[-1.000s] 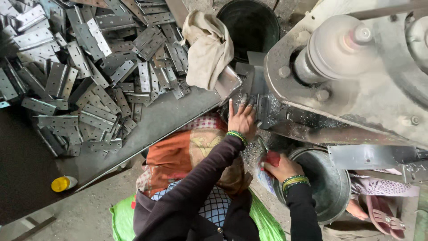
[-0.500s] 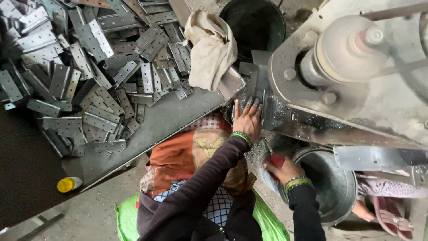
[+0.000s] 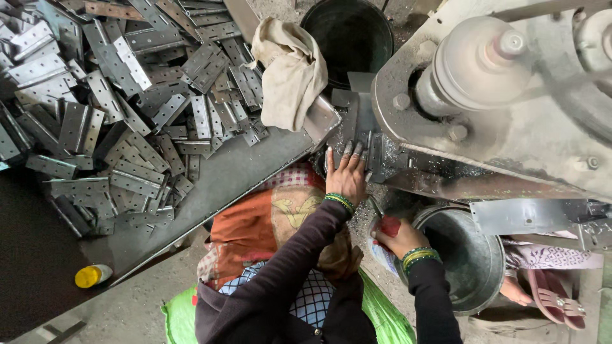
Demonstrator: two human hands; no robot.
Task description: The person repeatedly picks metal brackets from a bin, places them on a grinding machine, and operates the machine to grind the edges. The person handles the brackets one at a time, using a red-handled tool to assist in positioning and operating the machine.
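At the machine's near edge:
Left hand: your left hand (image 3: pixel 347 175) lies flat, fingers spread apart, pressing a flat metal piece (image 3: pixel 366 137) against the machine's work surface (image 3: pixel 414 167).
Right hand: your right hand (image 3: pixel 396 237) is closed around a red-handled tool (image 3: pixel 387 224), just near and right of the left hand.
Bucket: a metal bucket (image 3: pixel 468 255) stands just right of the right hand.
Machine: the grey press (image 3: pixel 510 108) looms on the far right.
Cloth: a beige rag (image 3: pixel 290 73) hangs on the tray's corner, far left of the left hand.
Pile: metal hinge plates (image 3: pixel 121 108) heaped on the sloping tray (image 3: pixel 210 191) at left.
Far: a black tub (image 3: pixel 347 35) sits beyond the rag.
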